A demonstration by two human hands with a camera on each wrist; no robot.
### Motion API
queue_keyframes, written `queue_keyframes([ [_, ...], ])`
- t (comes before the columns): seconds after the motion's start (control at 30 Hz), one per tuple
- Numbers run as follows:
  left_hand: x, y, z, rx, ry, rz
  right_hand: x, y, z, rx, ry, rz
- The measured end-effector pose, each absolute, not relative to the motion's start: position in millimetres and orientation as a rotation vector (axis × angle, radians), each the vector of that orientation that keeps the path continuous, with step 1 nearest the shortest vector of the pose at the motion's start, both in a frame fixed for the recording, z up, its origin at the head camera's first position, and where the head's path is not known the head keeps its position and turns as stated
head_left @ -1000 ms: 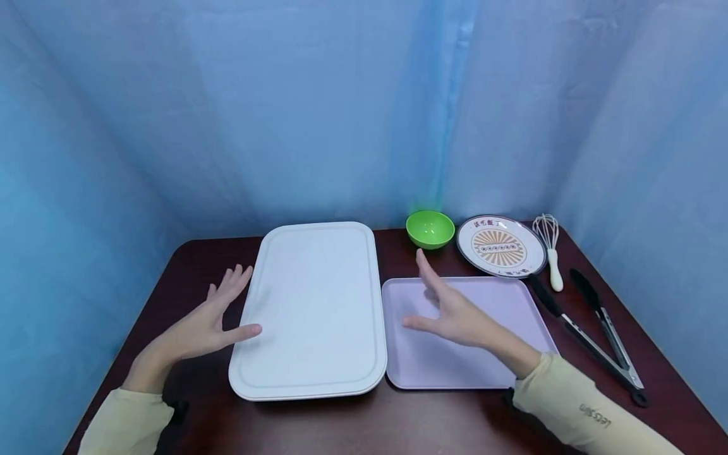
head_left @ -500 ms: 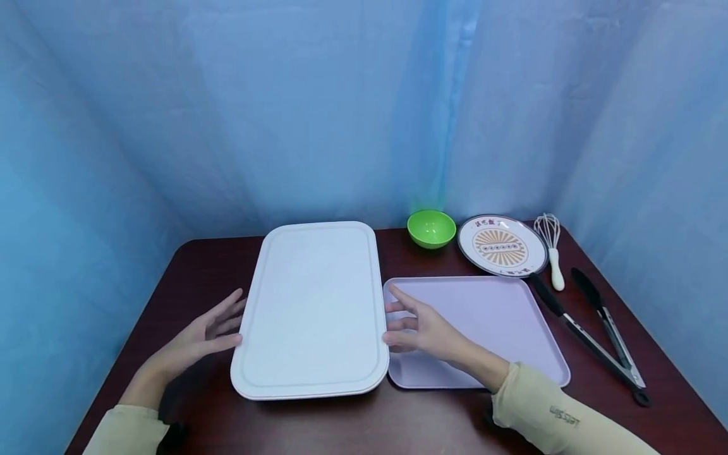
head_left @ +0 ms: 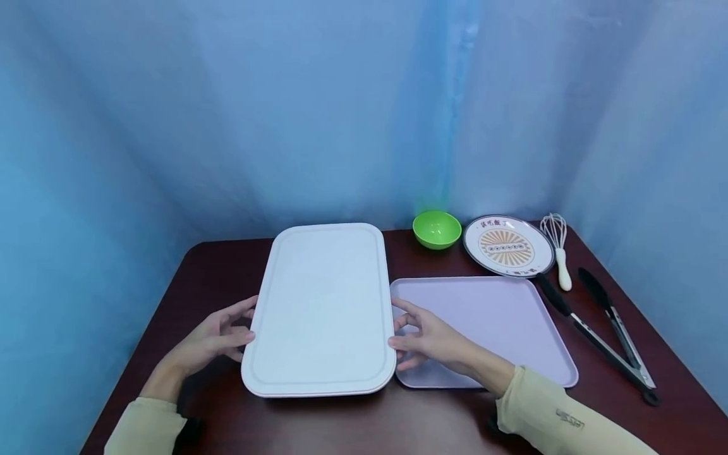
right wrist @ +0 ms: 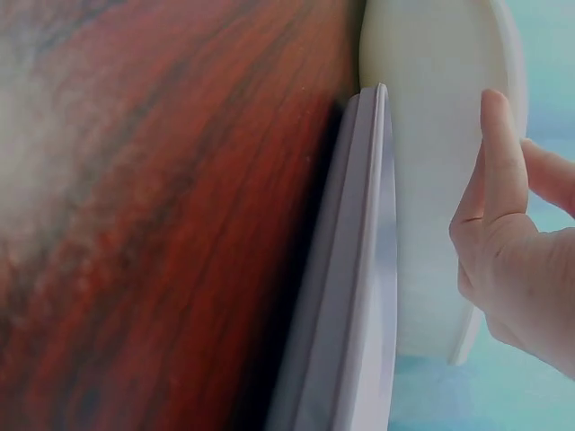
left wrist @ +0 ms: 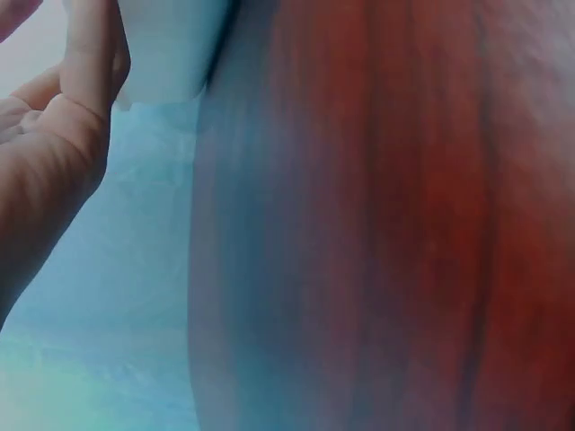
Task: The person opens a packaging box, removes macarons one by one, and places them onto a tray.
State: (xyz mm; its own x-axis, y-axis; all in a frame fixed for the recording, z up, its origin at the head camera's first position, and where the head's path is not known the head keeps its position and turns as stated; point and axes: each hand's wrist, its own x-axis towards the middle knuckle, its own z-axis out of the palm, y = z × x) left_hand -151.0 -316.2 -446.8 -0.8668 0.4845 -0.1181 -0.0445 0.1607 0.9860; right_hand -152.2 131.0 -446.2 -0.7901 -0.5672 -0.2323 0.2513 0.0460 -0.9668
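White plastic box [head_left: 321,309], smooth, rect. w/ rounded corners & a faint groove round its flat top, is ctr-left on the reddish woodgrain worktop [head_left: 318,430], right next to a thin lilac tray [head_left: 495,316]; L hand [head_left: 207,341] & R hand [head_left: 435,338] grip its long sides, fingers part-bent, thumbs at the top rim. Farther back: shiny round green bowl [head_left: 436,230], plate [head_left: 508,245] w/ dark rim, orange sunburst & Chinese chars too small to read, wire whisk [head_left: 563,270] w/ white hdl, nr V-shaped metal/black tongs [head_left: 628,342]. R sleeve [head_left: 569,414] has dark lettering, blurred.
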Motion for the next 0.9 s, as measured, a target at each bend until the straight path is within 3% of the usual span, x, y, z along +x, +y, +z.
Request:
queue_keyframes([
  [0.43,-146.9,-316.0,-431.8,0.315,2.093,1.729,-147.7,125.1,-443.6,-0.259,1.700,-1.876],
  [0.9,-148.1,-309.2,-440.9,0.209,2.086,1.777,-150.0,129.4,-442.7,-0.268,1.730,-1.842],
])
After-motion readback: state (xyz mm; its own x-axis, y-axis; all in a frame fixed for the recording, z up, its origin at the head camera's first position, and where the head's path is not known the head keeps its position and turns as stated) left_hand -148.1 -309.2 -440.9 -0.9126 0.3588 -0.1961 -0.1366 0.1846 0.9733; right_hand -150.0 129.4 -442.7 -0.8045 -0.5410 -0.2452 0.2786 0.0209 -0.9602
